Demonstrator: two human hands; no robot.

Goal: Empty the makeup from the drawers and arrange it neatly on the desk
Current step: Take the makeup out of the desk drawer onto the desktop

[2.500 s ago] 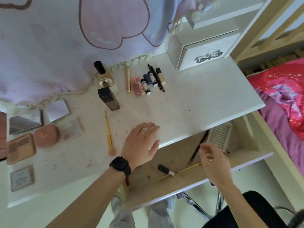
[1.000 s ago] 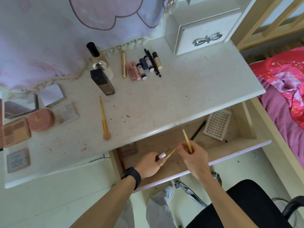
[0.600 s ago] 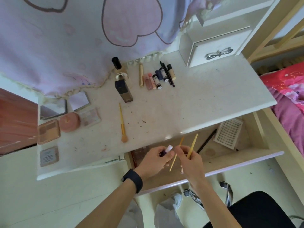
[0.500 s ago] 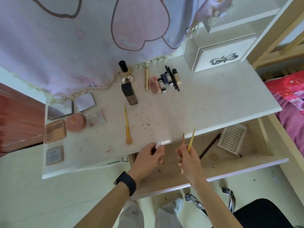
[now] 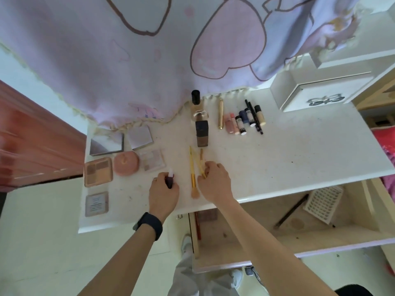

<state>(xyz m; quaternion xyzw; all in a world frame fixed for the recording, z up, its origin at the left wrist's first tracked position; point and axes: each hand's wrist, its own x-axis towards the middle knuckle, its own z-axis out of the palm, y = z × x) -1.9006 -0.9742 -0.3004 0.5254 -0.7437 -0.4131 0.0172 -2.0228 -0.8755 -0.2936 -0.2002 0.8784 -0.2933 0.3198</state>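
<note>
Across the white worktop [image 5: 299, 159] makeup is lying in groups: palettes [image 5: 98, 171] at the left, a dark bottle [image 5: 202, 133] in the middle and a row of small tubes [image 5: 241, 122] toward the back. A cloth with pink hearts [image 5: 149, 60] is hanging behind, a pink bed [image 5: 386, 146] is showing at the right edge, and the drawer [image 5: 299, 242] below is standing open with a black pencil [image 5: 291, 211] and a white gridded tray [image 5: 322, 202] inside.

Over the worktop's front middle, the right hand [image 5: 213, 184] is pinching thin yellow brushes [image 5: 199, 165] at their near ends, its fingers [image 5: 210, 167] curling round them. Those brushes are pointing away from the person toward the dark bottle, just beside another yellow brush [image 5: 193, 180] that is lying lengthwise with its bristles nearest the person. The left hand [image 5: 163, 193] is gripping a small dark tube [image 5: 170, 180], white cap pointing away, just left of the lying brush.
</note>
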